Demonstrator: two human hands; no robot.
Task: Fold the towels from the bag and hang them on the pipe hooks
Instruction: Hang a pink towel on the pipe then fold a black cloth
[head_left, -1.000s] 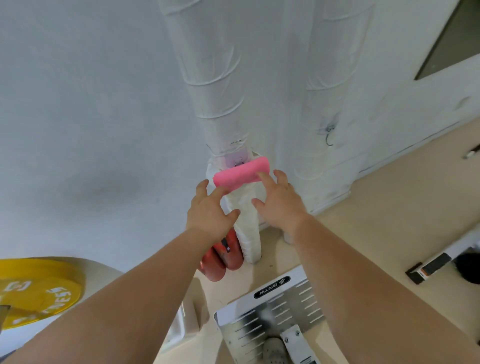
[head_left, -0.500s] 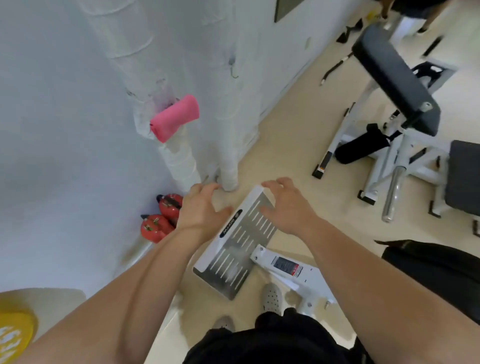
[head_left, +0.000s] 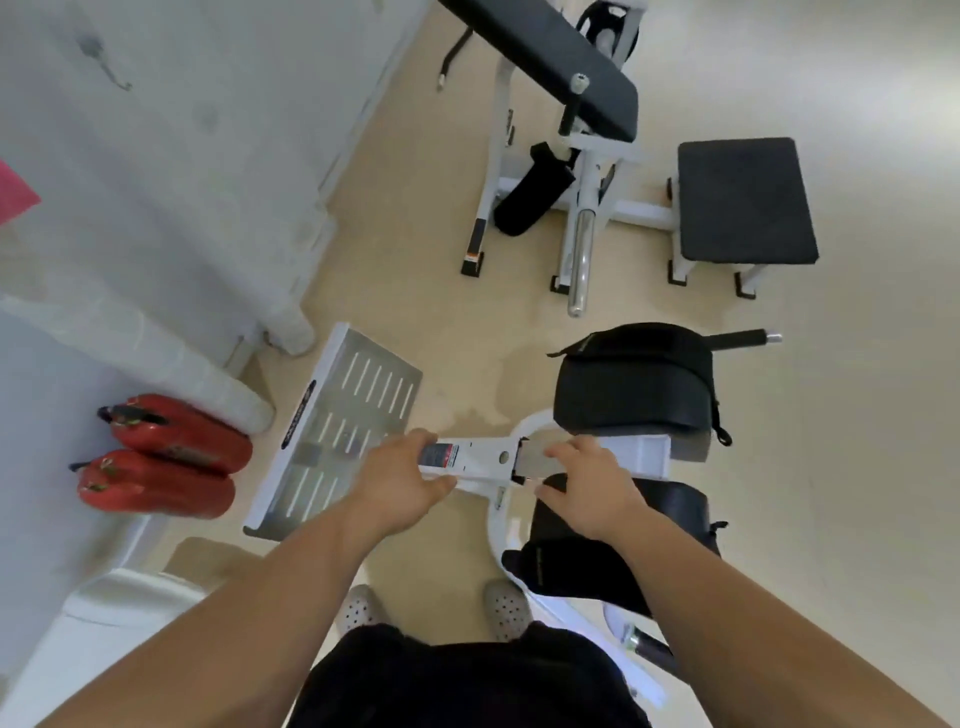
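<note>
A folded pink towel (head_left: 14, 191) shows only as a corner at the left edge, hanging at the white wrapped pipes (head_left: 156, 171). A bare metal hook (head_left: 111, 73) sticks out higher up on the wrapping. My left hand (head_left: 402, 483) and my right hand (head_left: 587, 488) hover with fingers loosely curled and hold nothing, above a white machine beam (head_left: 475, 457). A black bag (head_left: 631, 384) lies just beyond my right hand, far from the pipes. A second black bag-like thing (head_left: 576, 566) lies under my right forearm.
Two red fire extinguishers (head_left: 166, 462) lie at the foot of the pipes. A slotted metal footplate (head_left: 337, 426) lies on the floor by my left hand. A white-framed gym bench with black pads (head_left: 743, 200) stands beyond. My feet stand on beige floor.
Both hands let go of the pink towel, which stays hanging at the pipe, and dropped downward. The view swung from the pipes down and right to the floor, machine and black bag.
</note>
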